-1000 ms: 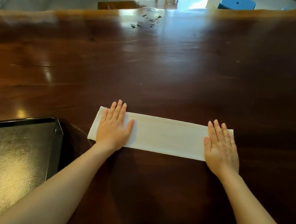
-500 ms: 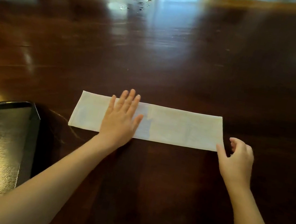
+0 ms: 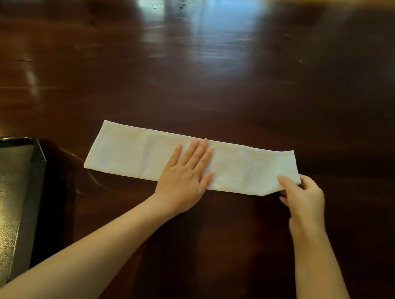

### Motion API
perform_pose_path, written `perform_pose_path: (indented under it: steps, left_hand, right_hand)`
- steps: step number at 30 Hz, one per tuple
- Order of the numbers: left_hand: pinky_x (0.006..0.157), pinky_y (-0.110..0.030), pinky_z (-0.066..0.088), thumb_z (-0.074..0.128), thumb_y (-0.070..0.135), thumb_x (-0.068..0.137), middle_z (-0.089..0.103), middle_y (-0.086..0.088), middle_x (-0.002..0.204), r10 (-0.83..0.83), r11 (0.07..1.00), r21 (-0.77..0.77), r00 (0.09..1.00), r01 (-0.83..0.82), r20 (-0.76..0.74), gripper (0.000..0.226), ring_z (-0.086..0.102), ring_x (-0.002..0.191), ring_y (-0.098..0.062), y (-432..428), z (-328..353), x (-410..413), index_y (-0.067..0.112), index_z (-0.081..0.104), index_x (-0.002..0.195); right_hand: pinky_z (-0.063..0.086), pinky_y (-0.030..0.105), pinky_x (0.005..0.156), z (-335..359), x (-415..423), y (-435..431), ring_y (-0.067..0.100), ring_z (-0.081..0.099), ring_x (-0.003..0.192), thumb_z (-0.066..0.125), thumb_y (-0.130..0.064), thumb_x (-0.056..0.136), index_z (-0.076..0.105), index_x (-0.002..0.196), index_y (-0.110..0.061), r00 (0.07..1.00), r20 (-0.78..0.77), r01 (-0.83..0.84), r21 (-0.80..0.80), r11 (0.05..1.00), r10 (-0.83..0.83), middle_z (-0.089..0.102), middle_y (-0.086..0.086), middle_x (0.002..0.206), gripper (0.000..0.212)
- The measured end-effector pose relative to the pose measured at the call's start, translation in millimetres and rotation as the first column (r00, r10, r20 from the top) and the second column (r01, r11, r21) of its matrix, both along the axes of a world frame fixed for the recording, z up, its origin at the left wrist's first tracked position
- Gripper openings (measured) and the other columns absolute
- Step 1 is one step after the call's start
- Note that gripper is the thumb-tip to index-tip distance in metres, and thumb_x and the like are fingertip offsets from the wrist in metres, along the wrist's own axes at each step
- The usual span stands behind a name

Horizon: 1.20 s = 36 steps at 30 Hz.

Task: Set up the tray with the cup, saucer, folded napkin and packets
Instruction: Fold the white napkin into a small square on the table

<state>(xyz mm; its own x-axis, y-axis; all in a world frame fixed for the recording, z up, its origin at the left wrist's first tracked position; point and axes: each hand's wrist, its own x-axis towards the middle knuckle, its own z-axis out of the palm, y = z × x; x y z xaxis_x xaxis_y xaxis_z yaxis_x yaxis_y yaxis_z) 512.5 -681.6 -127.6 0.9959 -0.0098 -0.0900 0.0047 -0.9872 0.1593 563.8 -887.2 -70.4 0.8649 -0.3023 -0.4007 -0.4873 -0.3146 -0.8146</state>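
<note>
Napkin (image 3: 139, 151) lies in a long strip on the worktop (image 3: 226, 89), just right of the tray (image 3: 35, 175); left hand (image 3: 185, 173) flat and open on its middle, right hand (image 3: 304, 196) in a closed grip on its lifted right end

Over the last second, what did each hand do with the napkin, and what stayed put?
The left hand slid from the napkin's left end to its middle, pressing flat. The right hand lifted off and pinched the near right corner, raising it slightly. The napkin remains a long strip on the table; the tray is untouched.
</note>
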Motion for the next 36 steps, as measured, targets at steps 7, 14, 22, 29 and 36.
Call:
perform_pose_path:
  steps: [7,14,22,29,36]
  left_hand:
    - [0.115,-0.032,-0.014,0.011,0.046,0.098,-0.012,0.002,0.158,0.011,0.995,-0.095,1.0,-0.011,0.002,0.059,-0.016,0.144,-0.013,4,8,1,0.021,-0.007,0.148]
    - [0.115,-0.04,-0.014,0.011,0.044,0.099,-0.014,0.002,0.157,0.158,0.986,-0.044,0.987,-0.159,-0.008,0.058,-0.021,0.14,-0.011,27,4,-11,0.02,-0.007,0.148]
    - [0.113,-0.04,-0.017,0.006,0.044,0.099,-0.025,0.004,0.149,0.149,0.989,-0.029,0.988,-0.148,0.03,0.055,-0.022,0.14,-0.012,27,-3,-12,0.02,-0.012,0.145]
    - [0.113,-0.041,-0.018,-0.011,0.045,0.089,-0.025,0.003,0.15,0.134,0.991,-0.028,0.991,-0.134,0.022,0.059,-0.022,0.141,-0.013,27,-4,-12,0.02,-0.016,0.143]
    - [0.114,-0.035,-0.014,0.0,0.045,0.094,0.003,0.0,0.159,0.156,0.966,-0.221,0.983,-0.132,0.093,0.06,-0.013,0.141,-0.009,17,10,-9,0.021,0.007,0.149]
  right_hand:
    - [0.049,0.03,0.074,-5,-16,41,0.01,0.06,0.08,0.044,-0.023,0.097,0.06,0.098,-0.01,0.967,0.234,0.099,0.018,0.995,-0.1,0.059,-0.01,0.08,0.021]
    - [0.039,0.021,0.106,-20,-35,64,0.009,0.039,0.133,0.044,-0.021,0.096,0.04,0.137,-0.029,0.753,0.493,-0.405,-0.174,0.897,0.436,0.045,-0.002,0.142,0.041]
    - [0.013,0.052,0.115,-51,-37,83,0.024,0.02,0.141,0.031,-0.034,0.092,0.041,0.139,-0.022,0.588,0.305,-0.461,-0.635,0.62,0.75,0.039,0.005,0.148,0.049]
    - [-0.01,0.047,0.114,-51,-38,84,0.019,-0.002,0.145,0.017,-0.055,0.091,0.022,0.146,-0.028,0.523,0.015,-0.545,-0.763,0.347,0.852,0.01,-0.001,0.157,0.062]
    - [-0.023,0.039,0.11,-41,-31,81,0.006,-0.027,0.137,0.008,-0.047,0.096,-0.006,0.146,-0.033,0.442,-0.174,-0.71,-0.667,0.225,0.88,-0.018,-0.01,0.156,0.053]
